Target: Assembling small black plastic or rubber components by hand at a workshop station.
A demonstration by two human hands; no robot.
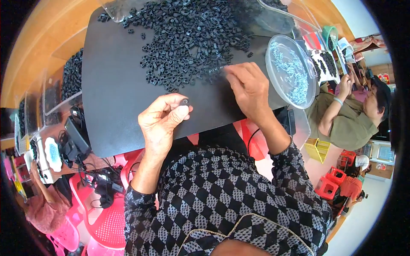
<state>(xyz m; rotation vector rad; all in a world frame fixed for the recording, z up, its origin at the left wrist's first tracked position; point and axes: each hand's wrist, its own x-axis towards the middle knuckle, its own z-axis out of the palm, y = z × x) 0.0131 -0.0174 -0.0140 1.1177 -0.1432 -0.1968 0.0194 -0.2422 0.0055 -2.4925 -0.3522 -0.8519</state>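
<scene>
My left hand (163, 119) pinches a small black plastic part (184, 102) between thumb and fingertips, above the near side of the dark tabletop (115, 102). A round hole shows in the part's upturned end. My right hand (250, 87) is to the right, at the near edge of a big heap of similar black parts (192, 40). Its thumb and forefinger are pressed together; a faint, blurred glint is at their tips, too small to name. Right of that hand stands a round clear tub (292, 70) holding many tiny shiny pins.
Clear plastic bins (273, 17) stand at the table's far edge, and another bin of black parts (72, 74) is at the left. Pink plastic chairs (104, 222) and cables are at lower left. Co-workers sit on both sides, one in an olive shirt (350, 119) at right.
</scene>
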